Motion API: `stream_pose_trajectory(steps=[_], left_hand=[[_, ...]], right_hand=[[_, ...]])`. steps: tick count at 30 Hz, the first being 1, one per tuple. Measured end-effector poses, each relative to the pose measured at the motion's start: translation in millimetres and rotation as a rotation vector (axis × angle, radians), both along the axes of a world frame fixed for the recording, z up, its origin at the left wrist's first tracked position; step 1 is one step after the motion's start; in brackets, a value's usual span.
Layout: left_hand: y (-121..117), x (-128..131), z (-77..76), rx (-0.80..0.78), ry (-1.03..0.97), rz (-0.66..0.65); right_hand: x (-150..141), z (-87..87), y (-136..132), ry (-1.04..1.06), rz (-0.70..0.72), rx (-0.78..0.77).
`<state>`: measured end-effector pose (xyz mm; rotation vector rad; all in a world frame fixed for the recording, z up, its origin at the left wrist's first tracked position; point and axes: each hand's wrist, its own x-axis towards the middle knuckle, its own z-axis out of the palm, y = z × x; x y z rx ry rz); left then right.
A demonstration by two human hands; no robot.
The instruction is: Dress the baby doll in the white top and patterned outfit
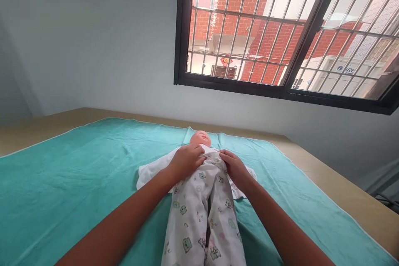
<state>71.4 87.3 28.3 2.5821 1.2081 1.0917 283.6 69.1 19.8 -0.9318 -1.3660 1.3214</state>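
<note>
A baby doll (201,138) lies on its back, its head toward the wall. Its white top (157,167) has both sleeves spread out to the sides. White baby pants (202,212) printed with small bears cover its lower body, the legs stretching toward me. My left hand (187,160) lies over the left part of the waistband, fingers bent around the fabric. At the opposite side of the waist, my right hand (235,168) pinches the waistband's edge between thumb and fingers. The doll's arms and feet do not show.
Under the doll a teal blanket (77,174) is spread over a light wooden tabletop (314,166). A grey-white wall (109,41) rises behind the table. In it is a dark-framed window (232,81) with metal bars.
</note>
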Motion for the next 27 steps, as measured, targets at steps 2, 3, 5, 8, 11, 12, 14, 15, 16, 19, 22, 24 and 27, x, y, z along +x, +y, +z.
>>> stream_pose_trajectory(steps=[2, 3, 5, 8, 11, 12, 14, 15, 16, 19, 22, 24, 27], left_hand=[[-3.3, 3.4, 1.8, -0.014, -0.022, 0.018], [-4.3, 4.2, 3.4, -0.053, -0.062, 0.022], [-5.3, 3.8, 8.0, -0.204, -0.191, -0.004], [-4.2, -2.1, 15.8, -0.448, -0.328, -0.088], [-1.0, -13.0, 20.1, -0.639, -0.354, -0.150], [0.4, -17.0, 20.6, -0.702, -0.365, -0.163], [3.5, -24.7, 20.7, -0.800, -0.373, -0.174], [5.1, -28.3, 20.6, -0.822, -0.363, -0.170], [6.7, -31.8, 20.4, -0.826, -0.342, -0.162], [11.3, -40.3, 18.2, -0.835, -0.296, -0.139], [16.6, -42.7, 10.7, -0.765, -0.277, -0.118], [20.7, -39.3, 3.4, -0.626, -0.267, -0.053], [25.6, -30.0, -6.3, -0.435, -0.277, 0.044]], right_hand=[[-0.7, 0.2, -1.4, 0.003, 0.003, -0.014], [-1.1, -0.4, -1.6, -0.018, -0.003, -0.013], [-1.9, -1.9, -1.7, -0.066, -0.014, -0.003], [-3.6, -2.1, -2.2, -0.118, -0.027, 0.032], [-3.3, -1.1, -2.1, -0.194, -0.058, 0.081], [-1.9, -1.5, -1.3, -0.225, -0.062, 0.096], [3.1, -4.6, 2.2, -0.297, -0.060, 0.127], [6.6, -7.4, 4.8, -0.343, -0.060, 0.144], [10.2, -10.9, 7.9, -0.397, -0.064, 0.163], [19.5, -23.4, 17.6, -0.539, -0.118, 0.248], [22.2, -33.8, 24.0, -0.565, -0.185, 0.447], [21.7, -37.7, 25.7, -0.584, -0.200, 0.553], [21.9, -39.6, 27.7, -0.722, -0.175, 0.595]])
